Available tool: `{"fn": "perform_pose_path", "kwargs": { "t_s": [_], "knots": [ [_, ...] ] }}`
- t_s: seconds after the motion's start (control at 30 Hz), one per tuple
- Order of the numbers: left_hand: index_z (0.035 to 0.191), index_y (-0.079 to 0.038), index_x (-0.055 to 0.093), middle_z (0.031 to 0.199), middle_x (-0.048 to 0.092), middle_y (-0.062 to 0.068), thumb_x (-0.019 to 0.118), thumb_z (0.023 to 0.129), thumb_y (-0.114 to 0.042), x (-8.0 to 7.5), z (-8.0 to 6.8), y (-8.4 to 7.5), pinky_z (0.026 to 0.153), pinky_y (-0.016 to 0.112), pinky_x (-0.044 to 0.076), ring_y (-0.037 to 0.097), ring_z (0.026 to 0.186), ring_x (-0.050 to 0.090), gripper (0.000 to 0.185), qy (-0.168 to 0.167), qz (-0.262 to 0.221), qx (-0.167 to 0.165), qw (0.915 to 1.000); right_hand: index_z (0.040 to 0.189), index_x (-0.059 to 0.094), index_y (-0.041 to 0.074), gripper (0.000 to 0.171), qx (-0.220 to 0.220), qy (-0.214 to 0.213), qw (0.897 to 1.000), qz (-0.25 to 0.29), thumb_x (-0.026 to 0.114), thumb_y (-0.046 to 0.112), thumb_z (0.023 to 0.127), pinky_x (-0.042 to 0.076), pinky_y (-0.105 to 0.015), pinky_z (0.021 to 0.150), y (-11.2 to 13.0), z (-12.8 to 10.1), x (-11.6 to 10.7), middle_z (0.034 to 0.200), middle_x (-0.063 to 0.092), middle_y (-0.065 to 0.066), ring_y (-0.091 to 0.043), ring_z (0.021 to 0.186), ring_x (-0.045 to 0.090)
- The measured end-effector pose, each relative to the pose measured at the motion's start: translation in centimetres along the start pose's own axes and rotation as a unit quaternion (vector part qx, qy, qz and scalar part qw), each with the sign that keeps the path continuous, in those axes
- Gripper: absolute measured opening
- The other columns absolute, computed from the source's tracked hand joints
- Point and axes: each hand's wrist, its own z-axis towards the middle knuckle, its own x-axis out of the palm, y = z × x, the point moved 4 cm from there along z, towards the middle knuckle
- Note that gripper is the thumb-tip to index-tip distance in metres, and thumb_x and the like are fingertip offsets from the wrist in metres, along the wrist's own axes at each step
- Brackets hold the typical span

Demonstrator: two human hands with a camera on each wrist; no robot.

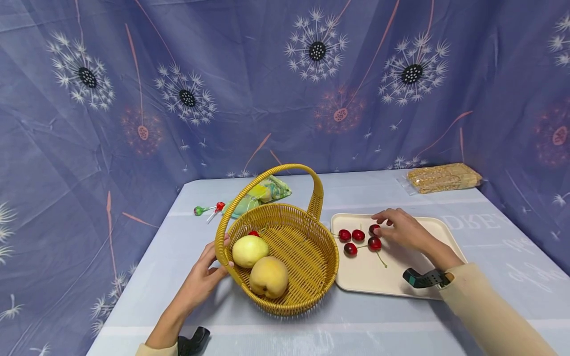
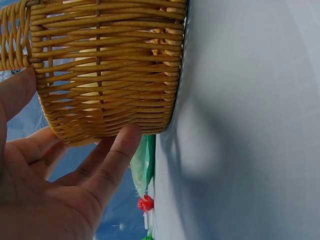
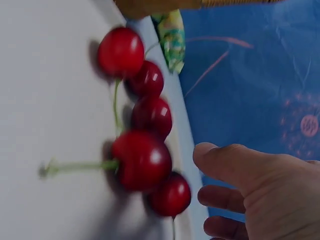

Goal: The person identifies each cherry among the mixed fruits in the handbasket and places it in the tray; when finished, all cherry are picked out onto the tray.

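Note:
A woven wicker basket (image 1: 307,257) with an arched handle stands mid-table and holds two yellow fruits (image 1: 268,277) and one cherry (image 1: 254,233). My left hand (image 1: 222,257) rests against its left wall, thumb at the rim; in the left wrist view its fingers (image 2: 117,155) lie straight along the basket (image 2: 110,65). To the right, a cream tray (image 1: 401,282) carries several red cherries (image 1: 358,235). My right hand (image 1: 383,225) hovers over the farthest ones, fingers relaxed. In the right wrist view the thumb (image 3: 225,162) is close to the cherries (image 3: 142,160) and holds none.
Behind the basket lie a green snack packet (image 1: 267,192) and two lollipops (image 1: 207,210). A clear packet of grain bars (image 1: 443,178) sits at the back right corner. Blue dandelion-print cloth (image 1: 285,84) walls the table on three sides.

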Motion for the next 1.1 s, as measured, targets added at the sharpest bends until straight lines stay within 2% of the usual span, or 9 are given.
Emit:
{"fn": "perform_pose_path", "kwargs": {
  "t_s": [0.27,0.57,0.8,0.93,1.1],
  "knots": [
    [0.143,-0.009,0.040,0.148,0.034,0.011,0.060,0.092,-0.013,0.0,-0.1,0.0,0.082,0.020,0.052,0.012,0.117,0.047,0.054,-0.002,0.003,-0.003,1.0000,0.115,0.065,0.009,0.033,-0.063,-0.021,0.998,-0.003,0.070,0.019,0.084,0.045,-0.034,0.075,3.6,0.7,-0.6,0.102,0.067,-0.006,-0.025,0.093,0.056],
    [0.143,-0.010,0.040,0.148,0.034,0.010,0.060,0.092,-0.017,0.0,-0.1,-0.1,0.083,0.021,0.052,0.012,0.117,0.047,0.055,-0.003,0.004,-0.010,0.9999,0.114,0.065,0.015,0.031,-0.115,-0.013,0.993,0.022,0.071,0.023,0.085,0.048,-0.037,0.079,9.1,1.3,-1.0,0.105,0.065,-0.001,-0.021,0.097,0.057],
    [0.143,-0.009,0.039,0.148,0.033,0.011,0.060,0.092,-0.018,0.1,-0.1,-0.1,0.083,0.021,0.052,0.020,0.118,0.047,0.056,-0.001,0.004,-0.002,1.0000,0.116,0.065,0.018,0.033,-0.149,0.003,0.988,0.043,0.070,0.026,0.085,0.049,-0.038,0.079,12.8,1.8,-0.9,0.108,0.063,0.001,-0.021,0.098,0.056],
    [0.143,-0.008,0.040,0.148,0.033,0.011,0.061,0.092,-0.017,0.1,-0.1,-0.1,0.082,0.021,0.052,0.019,0.117,0.047,0.056,0.000,0.001,0.000,1.0000,0.118,0.064,0.018,0.035,-0.167,0.019,0.985,0.036,0.068,0.031,0.086,0.047,-0.033,0.077,14.7,2.1,-0.6,0.106,0.062,0.003,-0.014,0.096,0.053],
    [0.142,-0.008,0.041,0.149,0.033,0.011,0.061,0.092,-0.017,0.0,-0.1,-0.1,0.082,0.021,0.052,0.018,0.118,0.047,0.055,-0.001,0.001,-0.002,1.0000,0.121,0.063,0.019,0.036,-0.203,0.040,0.978,0.033,0.067,0.030,0.087,0.048,-0.036,0.083,17.2,3.1,0.2,0.112,0.063,0.003,-0.012,0.102,0.054]
  ]
}}
